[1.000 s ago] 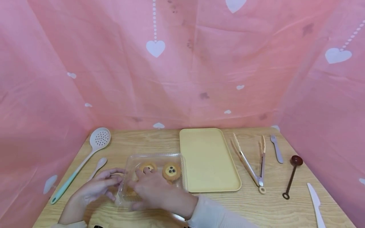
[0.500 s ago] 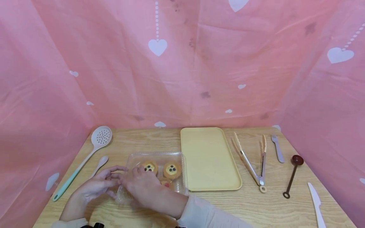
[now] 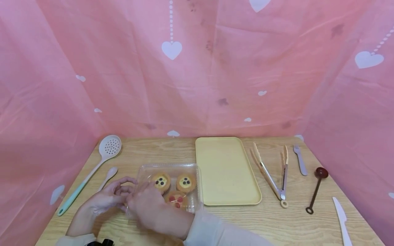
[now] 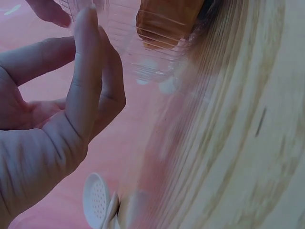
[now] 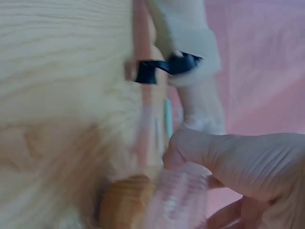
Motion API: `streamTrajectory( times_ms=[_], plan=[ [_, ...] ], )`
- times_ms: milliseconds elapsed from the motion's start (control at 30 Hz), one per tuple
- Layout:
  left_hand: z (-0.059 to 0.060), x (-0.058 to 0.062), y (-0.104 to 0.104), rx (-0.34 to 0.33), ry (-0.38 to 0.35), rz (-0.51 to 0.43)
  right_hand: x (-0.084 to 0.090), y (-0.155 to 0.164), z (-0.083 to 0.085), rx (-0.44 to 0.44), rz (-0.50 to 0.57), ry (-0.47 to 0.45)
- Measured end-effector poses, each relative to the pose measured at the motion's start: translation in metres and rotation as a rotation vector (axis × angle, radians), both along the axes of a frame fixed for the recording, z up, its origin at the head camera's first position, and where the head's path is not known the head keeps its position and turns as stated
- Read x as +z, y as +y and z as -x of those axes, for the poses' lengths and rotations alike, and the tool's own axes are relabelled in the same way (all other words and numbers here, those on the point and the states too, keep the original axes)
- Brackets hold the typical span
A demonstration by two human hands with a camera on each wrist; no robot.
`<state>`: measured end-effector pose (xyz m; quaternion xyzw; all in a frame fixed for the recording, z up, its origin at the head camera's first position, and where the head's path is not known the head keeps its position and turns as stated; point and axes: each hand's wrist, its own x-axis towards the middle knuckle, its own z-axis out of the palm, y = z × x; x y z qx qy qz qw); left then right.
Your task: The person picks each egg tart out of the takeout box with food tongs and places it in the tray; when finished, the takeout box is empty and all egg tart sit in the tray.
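A clear plastic box (image 3: 194, 195) stands on the table just left of the yellow tray. Inside it show two tarts dotted with dark pieces, a left one (image 3: 161, 182) and a right one (image 3: 186, 182), and a nearer tart with red pieces (image 3: 177, 199). My left hand (image 3: 106, 199) is at the box's left side, thumb and fingers pinching its clear edge in the left wrist view. Reaching across the near left part of the box, my right hand (image 3: 150, 206) pinches the edge close by. In the right wrist view its thumb (image 5: 200, 148) bends over the ribbed plastic.
The yellow tray (image 3: 227, 171) lies beside the box. On the left are a slotted ladle (image 3: 110, 146) and a small spoon (image 3: 109, 174). To the right lie tongs (image 3: 281, 193), a fork (image 3: 300, 160), a brown scoop (image 3: 321, 173) and a white knife (image 3: 341, 218).
My right hand has moved left and nearer along the box, uncovering the red-topped tart and the left dark-dotted one. The left hand stays at the box's left side.
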<state>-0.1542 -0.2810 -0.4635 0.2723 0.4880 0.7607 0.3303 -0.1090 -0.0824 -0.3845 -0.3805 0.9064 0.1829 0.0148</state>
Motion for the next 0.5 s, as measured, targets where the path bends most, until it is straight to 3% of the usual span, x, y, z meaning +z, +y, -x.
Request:
streamTrajectory(
  times_ms=[200,500],
  plan=[
    [0.001,0.0,-0.002,-0.022,0.012,0.005,-0.009,-0.011,-0.013,-0.068,-0.145,0.019],
    [0.0,-0.002,-0.002,-0.011,0.02,-0.007,-0.003,-0.013,-0.006,-0.076,-0.096,-0.049]
  ],
)
